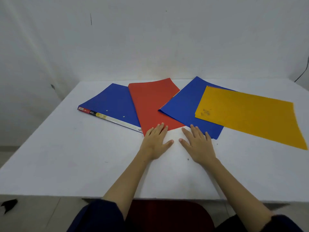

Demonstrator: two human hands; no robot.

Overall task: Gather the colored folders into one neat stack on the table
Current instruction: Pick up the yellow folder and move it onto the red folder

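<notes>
Four folders lie fanned flat across the counter (66, 148): a blue clip folder (110, 101) at left, a red folder (150, 104) overlapping it, a second blue folder (182, 106), and a yellow folder (250, 116) overlapping that one at right

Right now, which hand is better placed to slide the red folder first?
Left. The left hand lies flat with fingertips on the red folder; the right hand touches the middle blue folder.

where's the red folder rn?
In the head view the red folder lies flat left of centre on the table, overlapping the clip-spine blue folder on its left; the left hand touches its near edge.
</notes>
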